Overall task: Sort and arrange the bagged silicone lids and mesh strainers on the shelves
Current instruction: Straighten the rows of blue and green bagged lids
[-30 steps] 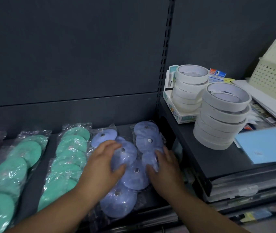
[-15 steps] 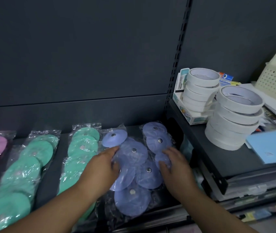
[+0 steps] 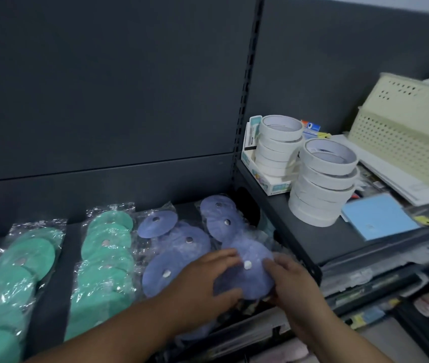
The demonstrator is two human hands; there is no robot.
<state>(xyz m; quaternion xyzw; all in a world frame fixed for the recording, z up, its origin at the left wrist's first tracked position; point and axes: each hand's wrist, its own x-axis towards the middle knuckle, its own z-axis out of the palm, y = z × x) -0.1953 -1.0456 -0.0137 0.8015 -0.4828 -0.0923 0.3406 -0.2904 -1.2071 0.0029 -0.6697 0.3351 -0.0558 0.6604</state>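
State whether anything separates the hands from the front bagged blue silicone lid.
Nothing visible does: the left hand and right hand both grip the bagged round blue silicone lid by its edges.

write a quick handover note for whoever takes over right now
Left hand and right hand both grip the front blue lid bag, at the shelf front.
Green lid bags lie in two rows; other blue lid bags lie behind the held one, overlapping loosely.
Done: greens look sorted. Left: seat the held bag, straighten the blues. No strainers in view.
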